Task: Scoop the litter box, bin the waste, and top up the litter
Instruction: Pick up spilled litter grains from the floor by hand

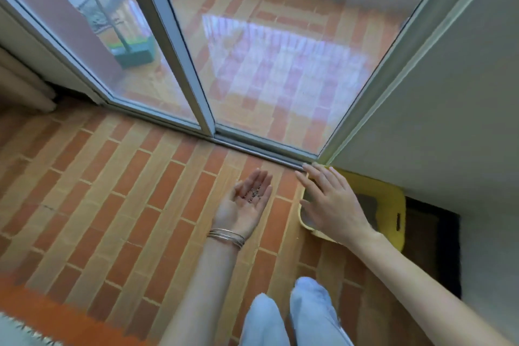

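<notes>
— Two hands out over the brick floor (118,191)! Where's the litter box (393,213)?
— Four o'clock, yellow, beneath the flat, spread right hand (331,202).
— And the left hand (244,202)?
— Centre, palm up, uncurled, cradling litter grains (254,193).

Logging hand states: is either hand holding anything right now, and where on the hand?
The left hand, palm up, carries a few small dark grains on its open palm. The right hand holds nothing.
</notes>
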### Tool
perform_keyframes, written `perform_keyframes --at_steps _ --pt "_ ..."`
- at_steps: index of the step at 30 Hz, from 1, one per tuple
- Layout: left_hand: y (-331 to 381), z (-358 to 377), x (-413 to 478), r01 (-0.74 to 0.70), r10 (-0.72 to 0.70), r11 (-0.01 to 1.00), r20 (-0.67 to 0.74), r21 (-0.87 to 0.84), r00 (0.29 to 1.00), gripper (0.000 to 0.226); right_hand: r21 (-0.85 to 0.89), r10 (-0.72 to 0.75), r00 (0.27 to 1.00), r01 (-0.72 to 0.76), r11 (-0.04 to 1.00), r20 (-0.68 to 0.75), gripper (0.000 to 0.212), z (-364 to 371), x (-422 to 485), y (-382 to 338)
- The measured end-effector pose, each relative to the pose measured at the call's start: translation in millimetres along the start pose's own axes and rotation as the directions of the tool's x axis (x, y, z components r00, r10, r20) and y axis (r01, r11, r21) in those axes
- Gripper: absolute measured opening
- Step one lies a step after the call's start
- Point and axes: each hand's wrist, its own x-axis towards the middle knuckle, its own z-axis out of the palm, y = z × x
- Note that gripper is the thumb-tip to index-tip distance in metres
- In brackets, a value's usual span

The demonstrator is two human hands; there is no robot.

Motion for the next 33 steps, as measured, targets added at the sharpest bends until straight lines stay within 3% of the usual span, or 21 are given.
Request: perform_keyframes --at_steps 3,6,15,24,31,33 --pt "6.7 43.8 -45.8 0.046 -0.046 0.997 0.012 0.055 0.999 0.048 0.028 0.095 0.995 -0.094 0.995 -0.031 0.051 -67.5 -21.2 -15.2" --pt "2.9 74.5 -87.7 0.127 -0.134 0.983 0.047 0.130 0.990 0.044 0.017 0.197 0.979 -0.197 0.980 -0.048 0.053 -115.3 -51.7 -40.8" --pt "-49.5 107.8 -180.4 0.393 -0.456 0.809 0.044 0.437 0.889 0.041 0.087 0.617 0.783 -0.611 0.787 -0.082 0.047 -194.7 -177.0 -99.7" --pt "-147.0 100.1 -263.5 0.480 -0.721 0.440 -0.020 0.759 0.693 0.035 0.172 0.884 0.436 -0.870 0.462 -0.167 0.047 -224.0 -330.3 -172.3" --pt "-238.3 49.5 -349.7 0.448 -0.815 0.089 -0.194 0.890 0.547 0.037 0.239 0.981 0.098 -0.961 0.137 -0.167 0.046 -215.6 -460.7 -274.0" --pt "-264.9 22.1 -385.6 0.425 -0.829 -0.034 -0.263 0.905 0.494 0.038 0.248 0.987 -0.035 -0.969 0.005 -0.157 0.048 -211.3 -499.6 -313.7"
